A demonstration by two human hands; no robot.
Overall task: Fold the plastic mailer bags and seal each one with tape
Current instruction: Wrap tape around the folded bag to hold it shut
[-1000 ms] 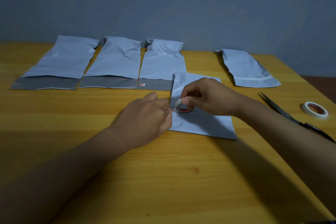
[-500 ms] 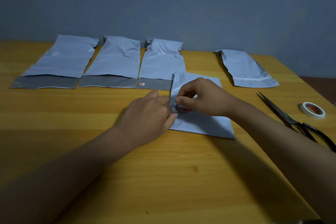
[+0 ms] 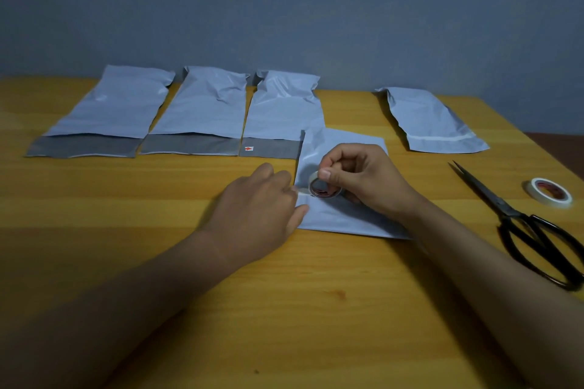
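The folded mailer bag lies flat on the tabletop right in front of the person, and this is the taping step. The right hand pinches a small tape roll between thumb and curled fingers, grip closed firmly on the roll, holding it on edge just over the bag's left side. The left hand comes in from the other side, fingertips down at the bag's left edge; it looks to be pressing the free tape end there, though whether those fingers pinch the strip or simply pin it flat I cannot tell.

Behind, three mailer bags wait in a row with their grey flaps open toward the person, none folded yet. A fourth bag sits apart to the right, its flap closed. So most of the job lies ahead, by my reckoning.

Next move, as I read it: draw the roll rightward across the fold while the left fingers keep the end anchored, then cut. The scissors lie closed on the right, near the right forearm, with a second tape roll just beyond. The thin plastic could wrinkle or lift if the pull is hurried.
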